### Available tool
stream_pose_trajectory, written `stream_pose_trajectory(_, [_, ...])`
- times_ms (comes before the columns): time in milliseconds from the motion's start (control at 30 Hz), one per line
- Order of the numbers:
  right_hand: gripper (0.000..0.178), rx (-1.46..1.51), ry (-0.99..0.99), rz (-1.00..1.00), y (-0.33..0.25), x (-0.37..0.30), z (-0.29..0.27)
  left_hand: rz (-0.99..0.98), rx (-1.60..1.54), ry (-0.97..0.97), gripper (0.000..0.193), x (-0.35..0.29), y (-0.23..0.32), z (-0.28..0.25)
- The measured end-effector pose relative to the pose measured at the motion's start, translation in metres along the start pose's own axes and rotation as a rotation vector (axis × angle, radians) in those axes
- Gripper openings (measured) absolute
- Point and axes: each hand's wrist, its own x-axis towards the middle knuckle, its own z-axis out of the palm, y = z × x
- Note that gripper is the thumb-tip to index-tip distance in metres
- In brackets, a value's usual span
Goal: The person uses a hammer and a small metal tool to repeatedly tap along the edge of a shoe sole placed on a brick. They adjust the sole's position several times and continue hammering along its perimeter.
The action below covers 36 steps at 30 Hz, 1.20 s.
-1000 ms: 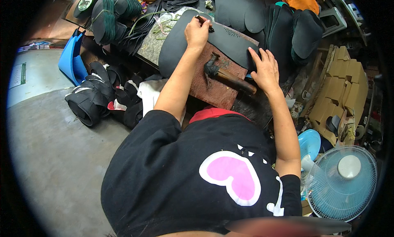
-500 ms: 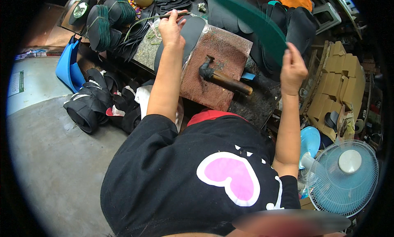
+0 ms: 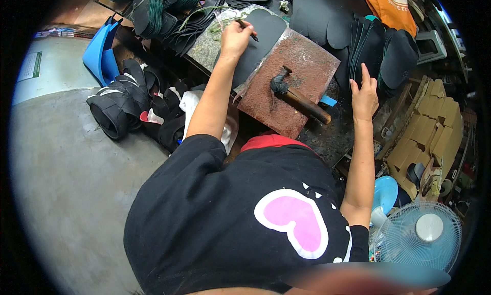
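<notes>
My left hand (image 3: 236,41) is closed around a slim dark pen-like tool (image 3: 254,37). It is over a black sole-shaped sheet (image 3: 262,54) that lies on a grey stone slab (image 3: 203,49). My right hand (image 3: 364,101) holds nothing, its fingers apart, close to a fanned stack of black soles (image 3: 362,48) on the right. Between my hands, a hammer (image 3: 305,104) with a dark head and wooden handle rests on a worn reddish block (image 3: 253,101).
Beyond my hands lie more black soles (image 3: 314,14) and bundles tied with green cord (image 3: 148,14). Black strap uppers (image 3: 120,100) are heaped at left by a blue folded sheet (image 3: 99,60). Cardboard boxes (image 3: 429,126) and a fan (image 3: 417,233) stand at right.
The green blurred sheet has left my right hand, which is now open and nearer the sole stack. My left hand has turned the pen-like tool downward over the sole. The view has shifted.
</notes>
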Motion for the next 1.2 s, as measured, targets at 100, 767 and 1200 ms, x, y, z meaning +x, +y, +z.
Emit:
stream_pose_trajectory(100, [0.046, 0.100, -0.053, -0.051, -0.033, -0.002, -0.019, -0.025, 0.484, -0.021, 0.021, -0.006, 0.004, 0.009])
stream_pose_trajectory(767, [0.033, 0.388, -0.349, -0.384, -0.080, -0.033, -0.025, 0.678, 0.692, 0.271, 0.007, -0.028, 0.113, 0.002])
stream_pose_trajectory(1200, [0.047, 1.256, -0.420, 0.428, -0.038, -0.008, -0.017, 0.048, -0.275, -0.034, 0.009, -0.060, 0.055, 0.060])
